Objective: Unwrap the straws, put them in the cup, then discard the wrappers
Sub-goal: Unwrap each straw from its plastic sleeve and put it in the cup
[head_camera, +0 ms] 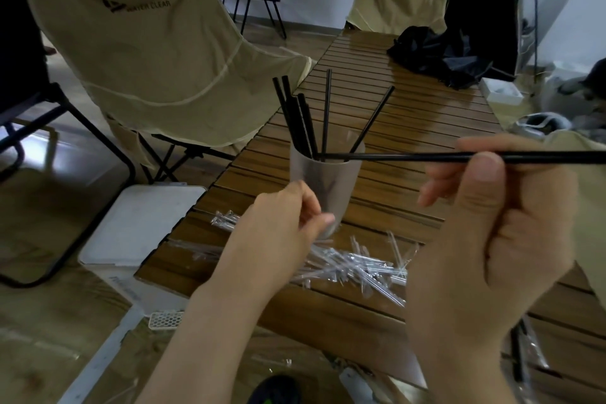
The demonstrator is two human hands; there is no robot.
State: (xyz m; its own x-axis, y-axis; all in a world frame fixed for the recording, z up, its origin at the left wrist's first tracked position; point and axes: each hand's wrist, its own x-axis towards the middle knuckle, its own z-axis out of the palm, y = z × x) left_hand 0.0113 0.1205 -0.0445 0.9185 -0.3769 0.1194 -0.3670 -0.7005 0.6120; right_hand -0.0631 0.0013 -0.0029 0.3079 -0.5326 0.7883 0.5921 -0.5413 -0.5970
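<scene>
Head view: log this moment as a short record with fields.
surface: slatted wooden table
cup: translucent cup, upright on the table
straws in cup: several black straws leaning against the rim
right hand: right hand pinches a black straw, held level, tip at the cup's rim
left hand: left hand fingers curled at the cup's base; grip on it cannot be told
wrappers: clear wrappers heaped on the table near the cup

- the black straw (pixel 410 157) in the right hand (pixel 492 239) runs off the right edge, so its far end is cut off
- left hand (pixel 278 226) covers the cup (pixel 328 174) base, can't really tell the grip
- wrappers (pixel 354 267) are a blurry clear heap, partly behind both hands, no counting them
</scene>
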